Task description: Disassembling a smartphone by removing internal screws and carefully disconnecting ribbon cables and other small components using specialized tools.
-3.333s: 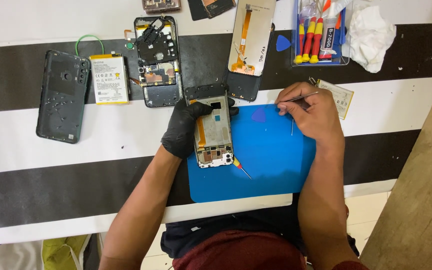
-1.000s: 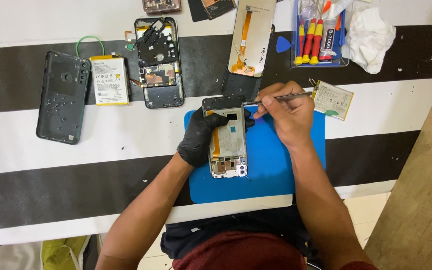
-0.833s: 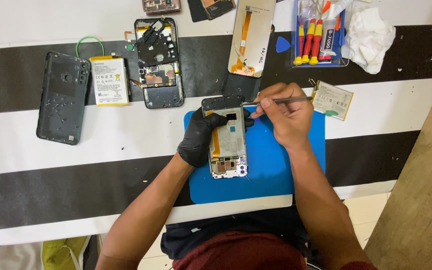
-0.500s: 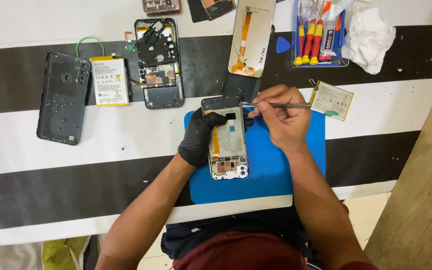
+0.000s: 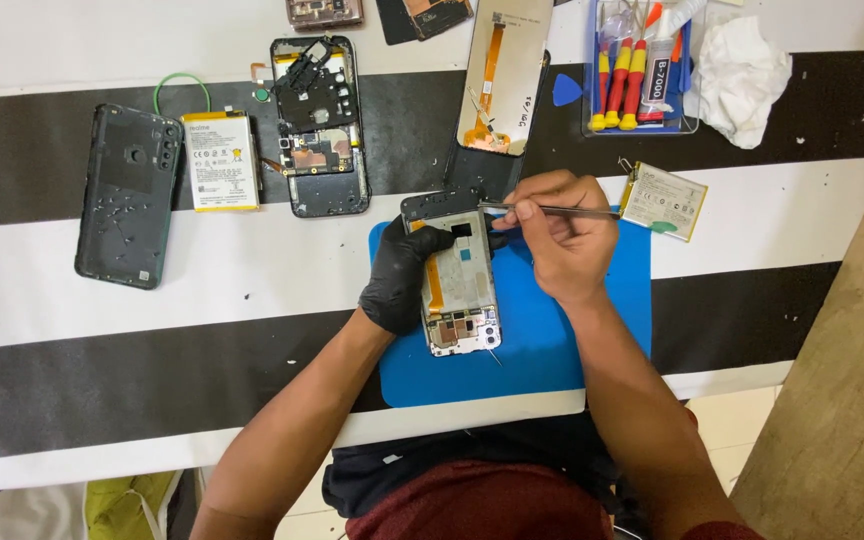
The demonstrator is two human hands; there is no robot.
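Note:
An opened phone frame (image 5: 460,290) lies on the blue work mat (image 5: 542,350). My left hand (image 5: 402,275), in a black glove, grips the frame's left edge near its top. My bare right hand (image 5: 562,235) holds thin metal tweezers (image 5: 552,210) level, with the tips at the frame's upper right corner. The frame's inner parts and an orange strip show between my hands.
A black back cover (image 5: 127,195), a white battery (image 5: 220,160) and a second opened phone (image 5: 317,125) lie at the left. A screen panel (image 5: 502,75), a clear tray of screwdrivers (image 5: 637,70), a crumpled cloth (image 5: 742,75) and another battery (image 5: 664,200) sit behind. A wooden edge (image 5: 842,380) is at right.
The phone frame shifted right and up on the mat between the oldest frame and one second ago. My right hand has since brought the tweezers down and left to the frame's top corner.

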